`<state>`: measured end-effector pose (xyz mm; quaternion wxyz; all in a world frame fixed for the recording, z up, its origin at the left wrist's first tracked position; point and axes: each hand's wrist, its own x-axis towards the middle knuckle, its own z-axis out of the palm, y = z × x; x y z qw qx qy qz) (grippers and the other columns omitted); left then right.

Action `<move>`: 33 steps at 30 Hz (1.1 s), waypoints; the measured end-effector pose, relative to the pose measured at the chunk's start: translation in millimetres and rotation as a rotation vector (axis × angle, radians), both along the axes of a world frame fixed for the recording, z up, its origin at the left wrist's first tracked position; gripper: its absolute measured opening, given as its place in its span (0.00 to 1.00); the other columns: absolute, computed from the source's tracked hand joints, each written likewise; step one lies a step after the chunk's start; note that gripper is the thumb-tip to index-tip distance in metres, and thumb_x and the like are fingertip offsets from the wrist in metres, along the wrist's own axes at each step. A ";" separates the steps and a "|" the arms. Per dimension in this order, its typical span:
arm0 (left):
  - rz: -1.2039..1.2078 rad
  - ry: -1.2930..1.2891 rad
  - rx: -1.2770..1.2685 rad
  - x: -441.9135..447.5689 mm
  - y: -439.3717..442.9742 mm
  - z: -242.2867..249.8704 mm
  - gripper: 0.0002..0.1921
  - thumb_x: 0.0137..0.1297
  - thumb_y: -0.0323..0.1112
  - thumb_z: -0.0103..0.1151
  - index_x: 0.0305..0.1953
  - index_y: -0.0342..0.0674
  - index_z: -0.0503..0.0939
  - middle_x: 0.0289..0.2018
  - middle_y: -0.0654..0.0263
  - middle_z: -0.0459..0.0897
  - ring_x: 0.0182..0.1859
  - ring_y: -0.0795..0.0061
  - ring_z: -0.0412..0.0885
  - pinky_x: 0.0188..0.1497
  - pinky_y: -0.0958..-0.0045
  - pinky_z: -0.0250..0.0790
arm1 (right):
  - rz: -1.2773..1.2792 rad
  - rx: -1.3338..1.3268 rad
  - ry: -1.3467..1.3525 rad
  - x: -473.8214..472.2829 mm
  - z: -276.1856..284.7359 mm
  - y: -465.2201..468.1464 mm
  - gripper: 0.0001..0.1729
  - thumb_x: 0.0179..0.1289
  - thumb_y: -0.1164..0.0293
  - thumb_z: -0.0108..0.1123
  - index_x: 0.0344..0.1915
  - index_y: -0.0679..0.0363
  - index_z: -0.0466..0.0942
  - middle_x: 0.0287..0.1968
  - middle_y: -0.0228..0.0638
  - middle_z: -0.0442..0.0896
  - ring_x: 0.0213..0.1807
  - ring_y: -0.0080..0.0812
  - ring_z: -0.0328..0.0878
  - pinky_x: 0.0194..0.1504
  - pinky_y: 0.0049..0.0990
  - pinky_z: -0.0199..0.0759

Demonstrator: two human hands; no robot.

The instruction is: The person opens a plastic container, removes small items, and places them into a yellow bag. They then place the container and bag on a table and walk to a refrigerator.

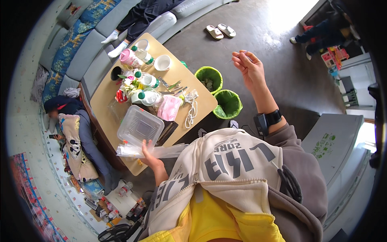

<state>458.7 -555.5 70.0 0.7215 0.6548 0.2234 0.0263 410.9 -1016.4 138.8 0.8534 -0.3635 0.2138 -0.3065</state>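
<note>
My left hand (153,161) holds a clear plastic food container (140,125) by its near edge, above the near corner of the wooden-topped table. A clear plastic bag (133,151) is bunched in the same hand. My right hand (249,65) is raised over the floor, beyond the bins, fingertips pinched together on a thin, thread-like item (230,60) too small to identify. On the table lie a pink face mask (169,107) and a white cord (191,113). Clear plastic bottles with green caps (150,97) stand beside artificial flowers (130,83).
Two green-lined bins (227,104) stand by the table (199,90). White bowls (163,63) and a pink cup (130,57) sit farther back. People are on the grey sofa (81,60); another person (323,33) stands far right. Slippers (220,31) lie on the floor.
</note>
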 end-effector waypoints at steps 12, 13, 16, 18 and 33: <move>-0.045 -0.031 0.011 -29.0 -58.8 -0.1 0.26 0.62 0.38 0.62 0.57 0.27 0.74 0.56 0.55 0.76 0.51 0.57 0.81 0.55 0.60 0.71 | -0.106 0.055 0.060 -57.6 -18.5 -68.8 0.11 0.68 0.73 0.61 0.49 0.62 0.75 0.40 0.43 0.86 0.38 0.29 0.85 0.36 0.20 0.75; -0.040 -0.042 0.003 -31.6 -62.6 -0.8 0.27 0.61 0.38 0.63 0.58 0.27 0.73 0.56 0.55 0.76 0.50 0.57 0.81 0.55 0.60 0.72 | -0.114 0.075 0.082 -60.9 -20.3 -74.0 0.11 0.68 0.74 0.61 0.48 0.62 0.76 0.40 0.43 0.86 0.39 0.30 0.85 0.35 0.19 0.75; -0.034 -0.047 -0.002 -39.7 -73.0 -0.6 0.28 0.61 0.36 0.63 0.58 0.26 0.71 0.55 0.54 0.76 0.49 0.56 0.82 0.54 0.59 0.73 | -0.131 0.059 0.122 -68.3 -27.5 -86.2 0.09 0.66 0.74 0.63 0.45 0.61 0.76 0.39 0.44 0.86 0.39 0.30 0.86 0.34 0.18 0.75; -0.036 -0.049 -0.004 -44.5 -80.2 1.4 0.27 0.62 0.36 0.62 0.58 0.25 0.71 0.55 0.53 0.77 0.49 0.56 0.82 0.54 0.59 0.73 | -0.118 0.065 0.121 -71.3 -31.7 -92.8 0.09 0.65 0.73 0.65 0.43 0.60 0.76 0.39 0.43 0.86 0.39 0.30 0.86 0.34 0.18 0.75; -0.220 -0.248 -0.036 -43.5 -130.1 8.1 0.21 0.64 0.30 0.59 0.57 0.27 0.73 0.51 0.57 0.80 0.49 0.69 0.81 0.57 0.67 0.69 | 0.124 -0.052 0.210 -39.8 -56.4 -60.1 0.08 0.66 0.74 0.64 0.40 0.59 0.73 0.32 0.37 0.83 0.29 0.24 0.78 0.34 0.18 0.70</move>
